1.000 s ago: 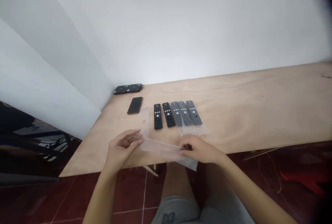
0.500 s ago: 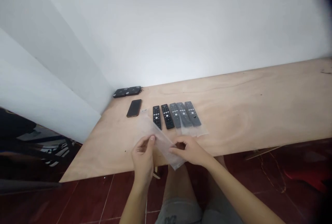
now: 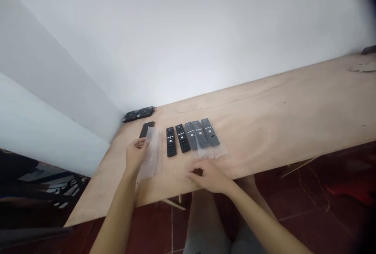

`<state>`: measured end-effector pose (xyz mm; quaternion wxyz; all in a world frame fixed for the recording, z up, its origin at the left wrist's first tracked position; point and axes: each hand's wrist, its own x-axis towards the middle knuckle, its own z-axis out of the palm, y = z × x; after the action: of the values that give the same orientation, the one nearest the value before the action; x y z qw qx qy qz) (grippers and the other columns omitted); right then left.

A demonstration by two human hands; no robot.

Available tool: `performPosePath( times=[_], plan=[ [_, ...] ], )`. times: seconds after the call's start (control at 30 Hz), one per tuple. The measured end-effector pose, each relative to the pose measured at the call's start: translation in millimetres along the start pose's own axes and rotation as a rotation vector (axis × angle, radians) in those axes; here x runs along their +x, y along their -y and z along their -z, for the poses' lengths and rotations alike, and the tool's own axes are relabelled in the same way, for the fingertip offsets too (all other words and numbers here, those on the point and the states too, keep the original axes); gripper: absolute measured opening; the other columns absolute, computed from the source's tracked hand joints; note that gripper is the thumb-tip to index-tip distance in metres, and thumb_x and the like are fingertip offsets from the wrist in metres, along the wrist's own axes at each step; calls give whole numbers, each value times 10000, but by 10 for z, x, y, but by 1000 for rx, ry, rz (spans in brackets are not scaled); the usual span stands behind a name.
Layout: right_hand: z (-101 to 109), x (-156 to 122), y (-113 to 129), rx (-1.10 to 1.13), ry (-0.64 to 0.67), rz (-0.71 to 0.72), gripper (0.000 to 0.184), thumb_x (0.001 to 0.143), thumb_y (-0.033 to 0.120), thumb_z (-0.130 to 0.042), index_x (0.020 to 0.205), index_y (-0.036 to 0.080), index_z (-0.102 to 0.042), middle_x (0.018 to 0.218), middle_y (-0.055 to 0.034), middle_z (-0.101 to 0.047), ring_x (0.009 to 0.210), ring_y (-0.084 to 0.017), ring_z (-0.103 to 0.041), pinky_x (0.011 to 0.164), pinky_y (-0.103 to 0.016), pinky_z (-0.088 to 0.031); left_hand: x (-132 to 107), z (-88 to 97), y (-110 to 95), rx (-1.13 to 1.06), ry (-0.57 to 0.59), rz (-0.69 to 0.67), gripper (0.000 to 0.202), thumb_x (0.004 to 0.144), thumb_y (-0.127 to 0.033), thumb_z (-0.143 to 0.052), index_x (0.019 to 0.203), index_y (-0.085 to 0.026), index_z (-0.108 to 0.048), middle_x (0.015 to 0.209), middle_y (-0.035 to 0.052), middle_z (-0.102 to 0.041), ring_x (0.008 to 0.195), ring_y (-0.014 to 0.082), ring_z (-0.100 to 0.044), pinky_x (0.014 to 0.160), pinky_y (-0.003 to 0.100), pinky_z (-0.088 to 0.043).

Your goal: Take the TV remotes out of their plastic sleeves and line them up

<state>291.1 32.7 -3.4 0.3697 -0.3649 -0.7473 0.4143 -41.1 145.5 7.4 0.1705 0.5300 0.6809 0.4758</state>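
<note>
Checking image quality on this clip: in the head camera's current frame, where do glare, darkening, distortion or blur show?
In the head view, a bright patch washes out the white wall; the picture's upper right corner fades nearly to black; the wide lens makes the plywood table slant steeply; the clear plastic sleeve nearly blends into the wood; the black remote controls show no obvious blur.
</note>
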Motion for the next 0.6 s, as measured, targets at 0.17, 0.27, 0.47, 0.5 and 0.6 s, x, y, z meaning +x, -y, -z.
performPosePath(
  times=[0.17,0.27,0.47,0.5,0.6],
  plan=[
    [28,-3,-9,42,-6,-7,201,974,241,-678,781,189,-702,789,4,-693,745,-165,-630,684,-272,-438,28,-59,16,222,-18,-83,413,745,-397,-758,1053,-121,-761,890,127,-755,747,279,-676,777,430,-534],
    [3,-2,-22,14,-26,-17,215,968,229,-672,757,188,-672,787,5,-687,742,-162,-619,681,-272,-427,-134,-31,-153,290,-33,-214,382,811,-366,-727,1132,-162,-749,1071,141,-745,967,324,-681,951,483,-516],
    [-97,46,-84,-142,-221,-31,261,995,210,-625,734,203,-618,774,-9,-651,747,-180,-593,695,-300,-429,-849,-423,-544,297,244,-712,256,1001,-297,-627,1231,-232,-718,1228,111,-734,1186,305,-652,1069,488,-509],
    [-88,62,-97,-176,-264,-32,241,1016,217,-602,779,205,-642,817,-22,-664,789,-193,-606,729,-312,-452,-938,-517,-562,314,290,-755,298,1009,-280,-624,1293,-232,-702,1291,117,-723,1238,311,-632,1098,501,-499],
    [11,113,-145,-383,-333,-5,156,1035,210,-576,1076,211,-727,1097,-90,-712,1029,-262,-610,931,-400,-491,-1067,-726,-525,361,318,-820,376,1018,-232,-609,1387,-220,-678,1410,131,-691,1296,332,-602,1128,548,-487]
  ],
)
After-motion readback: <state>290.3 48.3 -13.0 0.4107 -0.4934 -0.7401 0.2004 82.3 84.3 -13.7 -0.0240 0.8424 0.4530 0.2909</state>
